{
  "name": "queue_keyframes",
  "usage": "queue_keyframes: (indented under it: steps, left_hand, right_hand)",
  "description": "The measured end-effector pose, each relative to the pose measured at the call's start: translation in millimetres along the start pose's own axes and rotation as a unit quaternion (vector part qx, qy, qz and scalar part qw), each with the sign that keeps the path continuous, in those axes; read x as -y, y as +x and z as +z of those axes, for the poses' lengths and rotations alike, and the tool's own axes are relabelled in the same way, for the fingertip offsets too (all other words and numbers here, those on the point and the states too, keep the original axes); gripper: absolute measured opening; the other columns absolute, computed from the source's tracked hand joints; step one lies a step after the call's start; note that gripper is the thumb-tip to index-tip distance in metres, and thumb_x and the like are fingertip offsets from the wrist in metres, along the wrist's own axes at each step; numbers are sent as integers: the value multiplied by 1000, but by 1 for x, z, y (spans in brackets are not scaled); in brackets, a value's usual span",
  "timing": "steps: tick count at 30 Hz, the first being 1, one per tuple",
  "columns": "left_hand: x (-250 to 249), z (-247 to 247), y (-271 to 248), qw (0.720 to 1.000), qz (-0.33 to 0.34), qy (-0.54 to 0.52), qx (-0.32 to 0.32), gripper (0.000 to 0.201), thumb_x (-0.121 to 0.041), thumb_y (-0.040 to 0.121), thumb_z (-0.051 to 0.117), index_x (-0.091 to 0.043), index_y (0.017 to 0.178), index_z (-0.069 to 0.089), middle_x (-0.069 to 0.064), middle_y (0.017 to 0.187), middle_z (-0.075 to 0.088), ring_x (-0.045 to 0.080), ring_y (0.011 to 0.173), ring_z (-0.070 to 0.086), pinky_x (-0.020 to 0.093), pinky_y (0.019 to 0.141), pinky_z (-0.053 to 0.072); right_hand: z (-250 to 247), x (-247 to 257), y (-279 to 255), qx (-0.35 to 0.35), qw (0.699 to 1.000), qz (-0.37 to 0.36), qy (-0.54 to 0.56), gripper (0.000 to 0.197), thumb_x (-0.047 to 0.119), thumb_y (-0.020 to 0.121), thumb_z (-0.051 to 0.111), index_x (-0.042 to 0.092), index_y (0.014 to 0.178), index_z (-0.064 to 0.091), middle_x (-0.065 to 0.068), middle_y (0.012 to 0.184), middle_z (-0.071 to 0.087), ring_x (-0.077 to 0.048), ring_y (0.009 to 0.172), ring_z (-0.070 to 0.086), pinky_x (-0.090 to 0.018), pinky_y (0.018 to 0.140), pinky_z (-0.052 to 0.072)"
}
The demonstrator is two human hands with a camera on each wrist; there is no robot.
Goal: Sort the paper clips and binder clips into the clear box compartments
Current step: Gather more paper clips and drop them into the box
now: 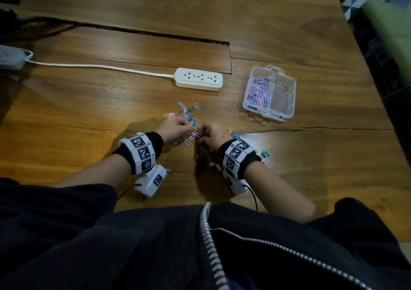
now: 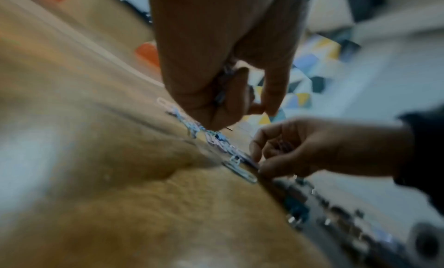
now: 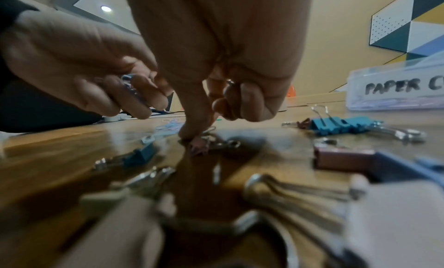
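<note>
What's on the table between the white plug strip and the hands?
Loose paper clips, pink, blue and green, lie on the table between the power strip and the left hand and right hand, seen in the head view.

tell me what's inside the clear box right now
The clear box holds a pile of pink and blue paper clips in its left compartment; the right compartment looks empty. Anything beneath that pile is covered.

Left wrist view heavily blurred, binder clips partly under right wrist, box label cut off at edge
</note>
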State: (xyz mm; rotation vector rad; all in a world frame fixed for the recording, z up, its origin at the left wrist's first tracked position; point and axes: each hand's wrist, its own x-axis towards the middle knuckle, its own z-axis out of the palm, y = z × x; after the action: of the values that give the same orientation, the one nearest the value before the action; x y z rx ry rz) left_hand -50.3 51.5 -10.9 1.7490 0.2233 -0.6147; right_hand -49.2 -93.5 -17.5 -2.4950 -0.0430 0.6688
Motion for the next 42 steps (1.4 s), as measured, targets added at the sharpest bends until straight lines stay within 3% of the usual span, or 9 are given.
queue_keyframes:
  steps: [4, 9, 12, 17, 22, 26, 30, 35, 42]
  left_hand:
    - [7, 2, 6, 940, 59, 337, -12, 19, -22, 71, 76, -15, 81, 61, -1, 86, 58, 17, 84, 56, 30, 80, 48]
    - [7, 9, 6, 867, 95, 488, 13, 21, -31, 80, 67, -15, 92, 60, 3, 98, 63, 22, 94, 57, 34, 81, 50]
    - [6, 9, 6, 844, 100, 525, 37, 18, -32, 88, 57, -14, 89, 56, 4, 93, 60, 21, 89, 55, 33, 79, 46]
    - [5, 1, 5, 974, 29, 221, 24, 27, -15, 93, 44, -16, 66, 44, 0, 67, 46, 13, 57, 43, 22, 51, 35]
    - [1, -20, 4, 982, -64, -179, 7, 20, -9, 88, 39, -15, 70, 42, -2, 56, 52, 5, 35, 41, 11, 30, 26]
    - [1, -17, 3, 997, -44, 60, -23, 21, -17, 86, 59, -16, 67, 49, -2, 63, 48, 10, 51, 40, 15, 34, 36]
    - [14, -6, 7, 942, 18, 328, -62, 32, -25, 76, 72, -20, 57, 46, -3, 68, 51, 16, 72, 49, 29, 70, 44]
    - [13, -2, 4, 915, 0, 390, -104, 27, -35, 74, 72, -15, 75, 54, 2, 84, 58, 20, 85, 56, 37, 80, 51]
    - [12, 3, 7, 903, 10, 429, -6, 13, -17, 88, 53, -13, 76, 54, 7, 84, 56, 19, 77, 52, 19, 57, 39]
  right_hand:
    - [1, -4, -1, 14, 1000, 7, -26, 11, 18, 87, 58, 14, 81, 50, -6, 89, 56, -19, 83, 52, -29, 77, 37]
    - [1, -12, -5, 0, 999, 13, 35, 14, 17, 90, 53, 15, 78, 47, -4, 85, 51, -18, 78, 50, -28, 74, 37]
    - [-5, -15, -8, -13, 964, 40, 263, 21, 7, 92, 46, 18, 74, 44, -1, 72, 51, -13, 54, 52, -23, 48, 46]
    - [-15, -12, -5, 4, 892, 100, 440, 27, 6, 95, 35, 14, 76, 52, 1, 64, 42, -7, 46, 35, -13, 34, 25]
    - [-5, 0, 0, 10, 984, 73, 165, 18, 31, 92, 51, 17, 81, 49, -3, 82, 56, -19, 67, 55, -24, 54, 47]
    - [6, 7, 3, -17, 999, 31, -27, 29, 31, 84, 62, 11, 104, 55, -8, 107, 59, -21, 93, 54, -31, 79, 45]
    - [6, 12, 2, -3, 996, 28, -85, 26, 26, 89, 55, 9, 107, 54, -10, 113, 55, -23, 99, 53, -29, 76, 38]
    - [9, 6, -2, 6, 994, 53, -97, 23, 22, 89, 56, 6, 106, 56, -13, 114, 56, -26, 103, 55, -35, 85, 46]
    - [5, 1, -8, 2, 998, 36, -57, 16, 7, 85, 58, 14, 76, 47, -10, 97, 55, -21, 86, 50, -27, 68, 40]
